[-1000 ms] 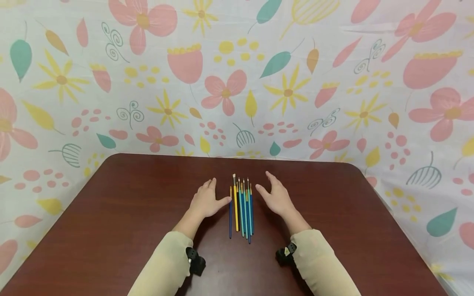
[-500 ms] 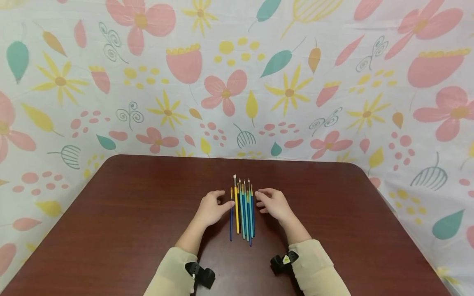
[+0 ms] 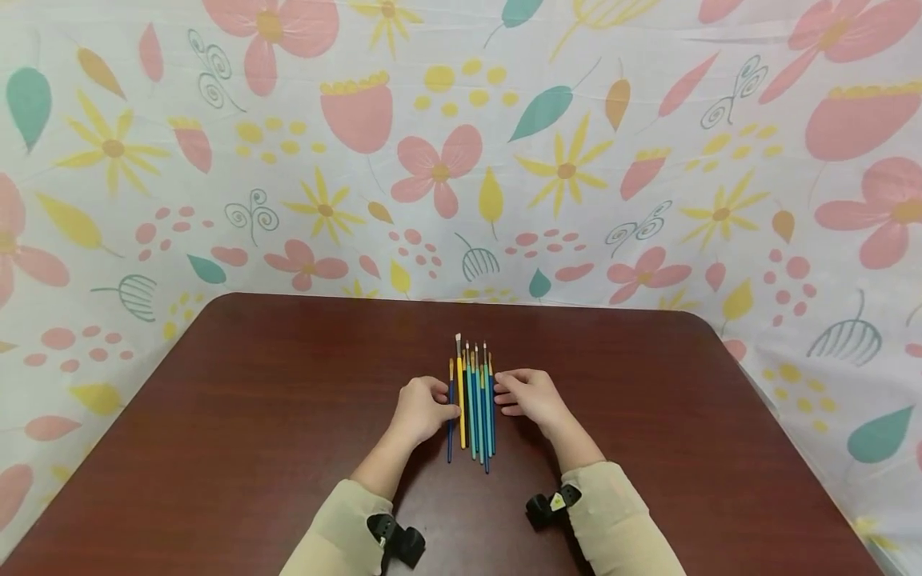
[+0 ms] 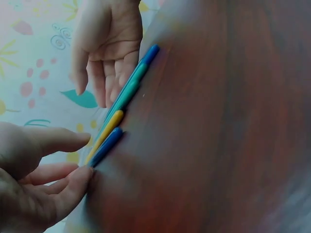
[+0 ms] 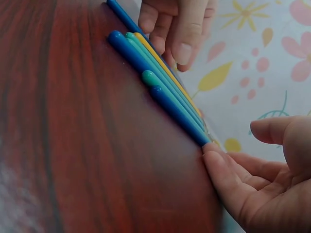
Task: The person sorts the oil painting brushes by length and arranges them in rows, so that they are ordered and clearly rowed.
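Several slim paintbrushes (image 3: 478, 416) lie side by side on the table, bristles toward the far edge, most with blue or teal handles. Among them a yellow-handled brush (image 3: 462, 424) lies left of the main bunch, and a dark blue brush (image 3: 450, 448) is outermost on the left. My left hand (image 3: 425, 410) is at that blue brush, its thumb reaching over it toward the yellow one; thumb and fingers are spread in the left wrist view. On the other side, my right hand (image 3: 535, 398) has its fingertips against the outermost right blue brush (image 5: 180, 114), thumb held apart.
A dark reddish-brown table (image 3: 252, 416) extends around the brushes. Behind it hangs a white cloth (image 3: 461, 168) printed with flowers and leaves. A small black camera (image 3: 399, 540) sits on the left wrist and another black camera (image 3: 551, 506) on the right.
Both hands have moved in toward the brushes. Their fingers, more outstretched a second ago, have bent, and the fingertips are now at the two sides of the group. The brushes lie much as before.
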Motion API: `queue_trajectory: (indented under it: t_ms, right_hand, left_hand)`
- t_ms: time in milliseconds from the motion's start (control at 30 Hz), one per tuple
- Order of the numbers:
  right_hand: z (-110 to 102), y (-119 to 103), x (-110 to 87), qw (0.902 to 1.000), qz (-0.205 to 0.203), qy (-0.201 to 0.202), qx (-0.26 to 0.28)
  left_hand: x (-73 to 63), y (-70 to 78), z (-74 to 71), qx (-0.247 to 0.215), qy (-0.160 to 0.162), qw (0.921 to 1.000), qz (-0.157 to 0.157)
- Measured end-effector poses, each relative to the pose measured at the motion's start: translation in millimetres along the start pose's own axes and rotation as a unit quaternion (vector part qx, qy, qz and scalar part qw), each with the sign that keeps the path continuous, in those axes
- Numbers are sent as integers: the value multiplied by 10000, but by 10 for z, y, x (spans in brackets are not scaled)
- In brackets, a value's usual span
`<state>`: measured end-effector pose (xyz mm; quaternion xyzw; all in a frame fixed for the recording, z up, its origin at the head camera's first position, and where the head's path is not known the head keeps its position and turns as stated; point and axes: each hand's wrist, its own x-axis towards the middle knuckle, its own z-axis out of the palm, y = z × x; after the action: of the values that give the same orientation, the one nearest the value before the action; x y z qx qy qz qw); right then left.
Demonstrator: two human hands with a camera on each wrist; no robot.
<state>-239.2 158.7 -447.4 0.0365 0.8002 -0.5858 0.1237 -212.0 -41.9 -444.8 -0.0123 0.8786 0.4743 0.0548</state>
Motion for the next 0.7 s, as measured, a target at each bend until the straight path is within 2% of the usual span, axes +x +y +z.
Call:
queue_trajectory:
  t_ms: [300,367,567,700]
  right_hand:
    - [-1,20,1,10000,-1,46,15]
    - [-5,19,4,10000,12,61,23]
    - [1,33,18,10000,3,24,-11]
    - [8,41,27,10000,-11,17,-16]
  left_hand:
    - [13,-16,69,-530,372,9971,-410]
    - [17,-15,82,-427,457,9971,-439]
    - [16,-2,112,166,766,9966,-266]
    - [16,4,123,328,883,9953,-232]
